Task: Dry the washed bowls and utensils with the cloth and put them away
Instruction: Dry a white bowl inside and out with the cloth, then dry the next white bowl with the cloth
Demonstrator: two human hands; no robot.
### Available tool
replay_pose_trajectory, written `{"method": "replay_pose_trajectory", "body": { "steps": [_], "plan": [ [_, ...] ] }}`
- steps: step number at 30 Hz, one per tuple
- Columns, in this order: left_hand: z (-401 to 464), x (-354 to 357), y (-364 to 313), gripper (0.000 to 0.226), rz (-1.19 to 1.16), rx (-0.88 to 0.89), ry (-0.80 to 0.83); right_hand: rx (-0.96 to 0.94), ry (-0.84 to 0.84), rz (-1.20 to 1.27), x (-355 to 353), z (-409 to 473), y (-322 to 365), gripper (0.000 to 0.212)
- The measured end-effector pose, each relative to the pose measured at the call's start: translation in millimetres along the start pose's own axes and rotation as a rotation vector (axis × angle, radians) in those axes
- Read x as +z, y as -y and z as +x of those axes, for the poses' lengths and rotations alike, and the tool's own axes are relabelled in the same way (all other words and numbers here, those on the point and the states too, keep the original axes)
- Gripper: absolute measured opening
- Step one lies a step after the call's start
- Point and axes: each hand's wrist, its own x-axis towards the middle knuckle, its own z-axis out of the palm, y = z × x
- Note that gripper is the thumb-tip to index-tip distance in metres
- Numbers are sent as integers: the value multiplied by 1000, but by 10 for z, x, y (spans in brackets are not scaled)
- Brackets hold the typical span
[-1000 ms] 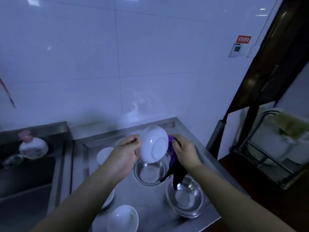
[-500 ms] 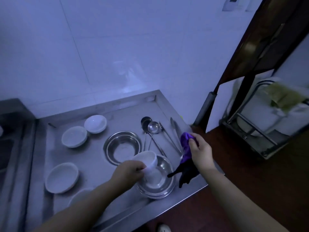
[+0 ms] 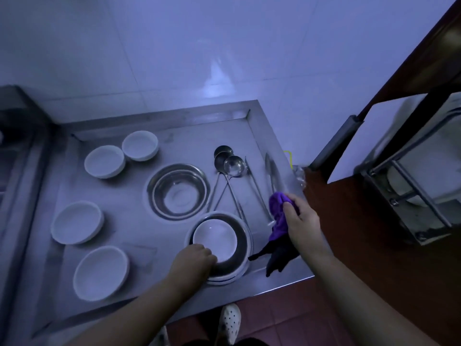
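Observation:
A white bowl (image 3: 214,239) sits upright inside a steel bowl (image 3: 243,248) near the counter's front edge. My left hand (image 3: 193,259) grips the white bowl's near rim. To the right, my right hand (image 3: 300,221) holds a purple cloth (image 3: 277,208) whose dark end hangs down over the counter edge. Several other white bowls rest on the counter: two at the back left (image 3: 104,161) (image 3: 140,145) and two at the front left (image 3: 77,222) (image 3: 101,272). A second steel bowl (image 3: 178,191) stands in the middle. Ladles (image 3: 233,166) and tongs (image 3: 270,171) lie at the right.
The steel counter (image 3: 264,126) has a raised rim and meets a tiled wall behind. A sink edge (image 3: 17,151) lies at the far left. A metal rack (image 3: 409,186) and a dark wooden frame stand to the right, over red floor. A white shoe (image 3: 230,320) shows below the counter.
My left hand has lowered the white bowl from in front of me down into the front steel bowl. My right hand with the cloth has come off the bowl and moved right.

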Motion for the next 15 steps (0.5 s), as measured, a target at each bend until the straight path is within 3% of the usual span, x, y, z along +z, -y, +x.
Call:
{"method": "replay_pose_trajectory", "body": {
  "steps": [9,12,15],
  "plan": [
    [-12,206,24,36,77,49,11,-89,119,-31,128,106,157,23],
    [-83,219,87,29,89,134,-80,-158,125,-50,247,112,251,23],
    [-234,135,259,30,9,79,-210,-188,161,-44,413,96,371,23]
  ]
}}
